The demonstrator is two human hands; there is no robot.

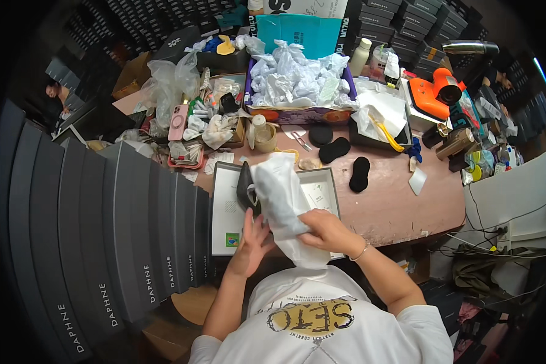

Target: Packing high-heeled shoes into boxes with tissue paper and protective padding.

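The right hand [326, 230] is closed around a white bag [283, 200]. The bag stands up from the grip and leans a little to the left. Something is wrapped inside it, but you cannot see what.

The left hand [253, 238] is just left of the right hand. Its fingers are spread and press flat on the side of the bag; it is open, not squeezing.

A black shoe [246, 187] sits just above the left hand, touching the bag. Both are in an open grey box [225, 206] under the hands.

Left of the hands is a row of dark boxes [103, 230] standing side by side.

Farther up the table [394, 206], well away from the grip, are three black insoles [359, 175], a box of crumpled white paper [297, 82] and an orange tool [434, 91].
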